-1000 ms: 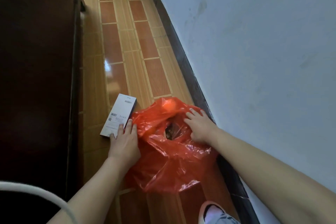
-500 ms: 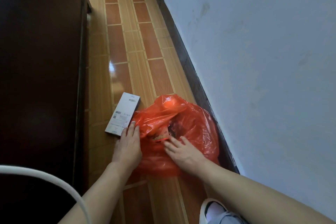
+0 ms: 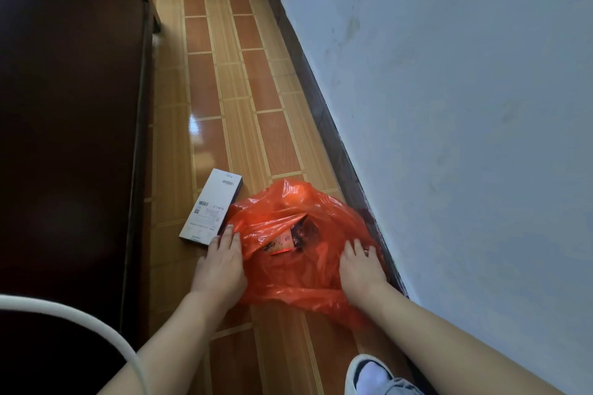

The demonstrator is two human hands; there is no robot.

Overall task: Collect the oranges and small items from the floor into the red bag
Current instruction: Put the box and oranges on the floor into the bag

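Head view. The red bag, a crumpled translucent plastic sack, lies on the tiled floor near the dark skirting at the foot of the right-hand wall. Its mouth gapes upward, exposing a printed packet inside; no oranges can be made out. The left hand rests flat at the bag's left edge, fingers straight and released, fingertips touching both the plastic and the near corner of a white box lying on the floor just left of the bag. The right hand lies on the bag's right side, fingers extended, pressing the plastic without grasping it. 1 shoe appears at the near edge. A dark cabinet bounds the left.
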